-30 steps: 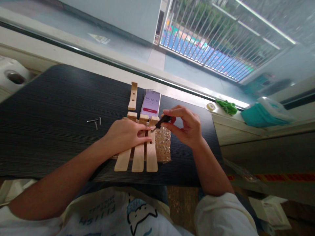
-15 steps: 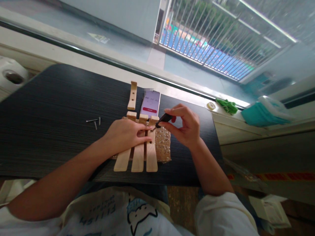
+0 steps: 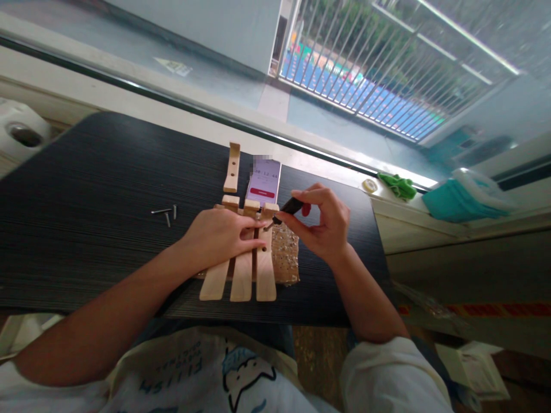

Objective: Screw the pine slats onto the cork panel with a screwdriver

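Right hand (image 3: 325, 221): one, grasping a black-handled screwdriver (image 3: 289, 210) between thumb and fingers, the shaft slanting down and to the left out of the grip. Right wooden slat (image 3: 266, 275): pale, with a raised block at its far end, lying just below and left of that grip; the screwdriver tip stands at its upper hole, the exact contact too small to tell, and a second hole shows nearer the person. Left hand (image 3: 217, 235): one, palm down and unclenched, left of the grip, laid across the slats with its fingertips reaching the right one. Middle wooden slat (image 3: 241, 281) and left wooden slat (image 3: 215, 281): two, of like shape, side by side, partly covered by the left hand. Brown slab (image 3: 286, 258): one, rough-surfaced, underneath the slats and showing below the grip. Phone (image 3: 264, 178): one, screen lit with a running-time display and a red bar, beyond the grip and slightly left. Loose wooden piece (image 3: 232, 167): one, two-holed, left of the phone. Screws (image 3: 167, 215): three, metal, well left of the grip, beyond the left wrist. Table (image 3: 86, 189): one, black, bearing all the above. Green cloth (image 3: 396, 186): one, on the ledge beyond and right of the grip.
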`<act>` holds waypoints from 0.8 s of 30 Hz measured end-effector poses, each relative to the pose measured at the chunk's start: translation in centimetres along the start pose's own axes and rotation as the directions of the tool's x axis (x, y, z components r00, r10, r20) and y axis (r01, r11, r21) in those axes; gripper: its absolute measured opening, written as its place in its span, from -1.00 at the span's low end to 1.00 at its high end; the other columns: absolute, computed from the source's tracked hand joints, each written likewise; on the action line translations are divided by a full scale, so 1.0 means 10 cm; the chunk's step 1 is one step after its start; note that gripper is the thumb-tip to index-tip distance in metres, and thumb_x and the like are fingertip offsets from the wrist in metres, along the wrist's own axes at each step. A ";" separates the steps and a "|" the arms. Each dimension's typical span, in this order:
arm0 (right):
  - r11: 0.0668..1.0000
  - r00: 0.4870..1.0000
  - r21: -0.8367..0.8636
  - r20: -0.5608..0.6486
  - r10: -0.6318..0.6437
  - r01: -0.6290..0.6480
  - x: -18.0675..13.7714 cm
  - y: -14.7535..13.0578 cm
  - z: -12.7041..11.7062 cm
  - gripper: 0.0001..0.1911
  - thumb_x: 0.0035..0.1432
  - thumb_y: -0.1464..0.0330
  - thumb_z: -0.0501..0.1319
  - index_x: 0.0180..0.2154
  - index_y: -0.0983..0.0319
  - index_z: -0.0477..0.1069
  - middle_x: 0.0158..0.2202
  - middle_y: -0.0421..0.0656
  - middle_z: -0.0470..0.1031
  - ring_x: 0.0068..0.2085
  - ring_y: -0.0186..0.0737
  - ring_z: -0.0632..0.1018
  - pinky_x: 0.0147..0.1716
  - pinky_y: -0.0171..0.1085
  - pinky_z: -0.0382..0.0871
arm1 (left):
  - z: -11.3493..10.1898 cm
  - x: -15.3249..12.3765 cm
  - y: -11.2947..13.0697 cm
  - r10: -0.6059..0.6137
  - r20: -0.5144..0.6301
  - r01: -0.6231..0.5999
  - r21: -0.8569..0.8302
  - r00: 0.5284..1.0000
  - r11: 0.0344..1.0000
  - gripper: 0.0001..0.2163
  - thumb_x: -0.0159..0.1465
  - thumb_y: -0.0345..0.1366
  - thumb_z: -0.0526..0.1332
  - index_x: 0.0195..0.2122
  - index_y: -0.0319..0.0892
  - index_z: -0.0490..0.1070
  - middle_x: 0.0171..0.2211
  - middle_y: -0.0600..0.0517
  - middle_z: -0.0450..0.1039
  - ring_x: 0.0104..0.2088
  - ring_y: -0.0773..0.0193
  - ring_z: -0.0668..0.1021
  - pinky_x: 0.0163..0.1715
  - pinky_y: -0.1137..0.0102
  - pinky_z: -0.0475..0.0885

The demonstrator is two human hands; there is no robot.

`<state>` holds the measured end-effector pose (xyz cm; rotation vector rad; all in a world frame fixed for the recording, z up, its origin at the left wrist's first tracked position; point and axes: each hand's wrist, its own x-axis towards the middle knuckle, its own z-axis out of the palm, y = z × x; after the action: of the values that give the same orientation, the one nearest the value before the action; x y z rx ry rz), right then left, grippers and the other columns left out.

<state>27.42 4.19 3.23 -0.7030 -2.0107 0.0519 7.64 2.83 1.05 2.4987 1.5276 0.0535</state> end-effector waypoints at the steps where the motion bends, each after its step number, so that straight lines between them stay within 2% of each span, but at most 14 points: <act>1: 1.000 1.000 0.001 -0.004 0.001 -0.001 0.00 0.00 0.00 -0.73 0.09 0.36 0.32 -0.17 0.13 0.33 -0.47 -0.31 0.34 -0.52 -0.41 0.36 -0.56 -0.33 0.33 | 0.00 0.00 0.00 0.000 -0.001 0.000 0.001 1.000 1.000 -0.53 0.24 0.17 0.10 0.04 0.08 0.49 -0.21 -0.05 0.63 -0.20 -0.01 0.62 -0.32 0.28 0.40; 5: 0.999 1.000 0.028 -0.008 -0.022 0.022 0.00 -0.01 0.01 -0.70 0.09 0.38 0.33 -0.14 0.12 0.33 -0.45 -0.30 0.37 -0.52 -0.40 0.36 -0.56 -0.32 0.35 | -0.01 0.00 0.00 -0.003 -0.001 0.003 0.010 1.000 1.000 -0.55 0.24 0.16 0.10 0.02 0.08 0.51 -0.23 -0.05 0.63 -0.22 -0.01 0.63 -0.35 0.29 0.39; 9: 0.992 0.995 0.088 -0.002 -0.096 0.096 0.02 0.01 -0.01 -0.73 0.08 0.39 0.35 -0.16 0.13 0.37 -0.42 -0.27 0.41 -0.46 -0.39 0.44 -0.53 -0.34 0.39 | -0.01 0.00 -0.01 0.012 0.004 -0.012 0.013 1.000 1.000 -0.53 0.25 0.17 0.09 0.03 0.06 0.50 -0.26 -0.06 0.63 -0.26 0.00 0.63 -0.37 0.29 0.39; 12: 0.983 0.990 0.140 0.060 -0.128 0.119 0.05 0.03 -0.07 -0.76 0.15 0.38 0.28 -0.12 0.14 0.38 -0.37 -0.23 0.45 -0.39 -0.36 0.50 -0.48 -0.32 0.44 | -0.01 -0.01 -0.01 0.016 -0.003 -0.016 0.012 1.000 1.000 -0.54 0.25 0.17 0.09 0.03 0.08 0.50 -0.23 -0.05 0.63 -0.24 0.00 0.63 -0.35 0.30 0.39; 16: 0.983 0.970 0.168 0.213 -0.113 0.078 0.07 0.06 -0.17 -0.69 0.16 0.49 0.19 -0.05 0.14 0.36 -0.20 -0.15 0.52 -0.23 -0.32 0.56 -0.40 -0.30 0.48 | -0.01 0.00 0.00 0.001 0.001 -0.001 0.008 1.000 1.000 -0.55 0.25 0.17 0.09 0.02 0.10 0.50 -0.20 -0.03 0.63 -0.20 0.00 0.63 -0.33 0.30 0.40; 20: 0.957 0.957 0.290 0.285 -0.057 -0.030 0.06 0.07 -0.22 -0.67 0.15 0.54 0.18 -0.06 0.15 0.31 -0.03 -0.10 0.53 -0.20 -0.35 0.57 -0.40 -0.33 0.45 | -0.01 0.00 0.00 -0.007 0.000 0.007 -0.011 1.000 1.000 -0.55 0.24 0.17 0.10 0.03 0.11 0.49 -0.18 -0.01 0.62 -0.18 0.01 0.62 -0.31 0.30 0.40; 24: 0.939 0.946 0.321 0.325 0.013 -0.124 0.03 0.06 -0.23 -0.68 0.17 0.53 0.16 -0.04 0.16 0.30 -0.13 -0.13 0.58 -0.25 -0.35 0.57 -0.43 -0.33 0.42 | 0.00 -0.01 -0.01 -0.008 0.006 0.008 -0.010 1.000 1.000 -0.54 0.24 0.17 0.09 0.03 0.11 0.49 -0.18 -0.01 0.62 -0.17 0.03 0.62 -0.31 0.33 0.39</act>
<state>29.43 4.28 4.49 -0.5684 -2.2056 0.5748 7.51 2.83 1.03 2.4827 1.5311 0.0520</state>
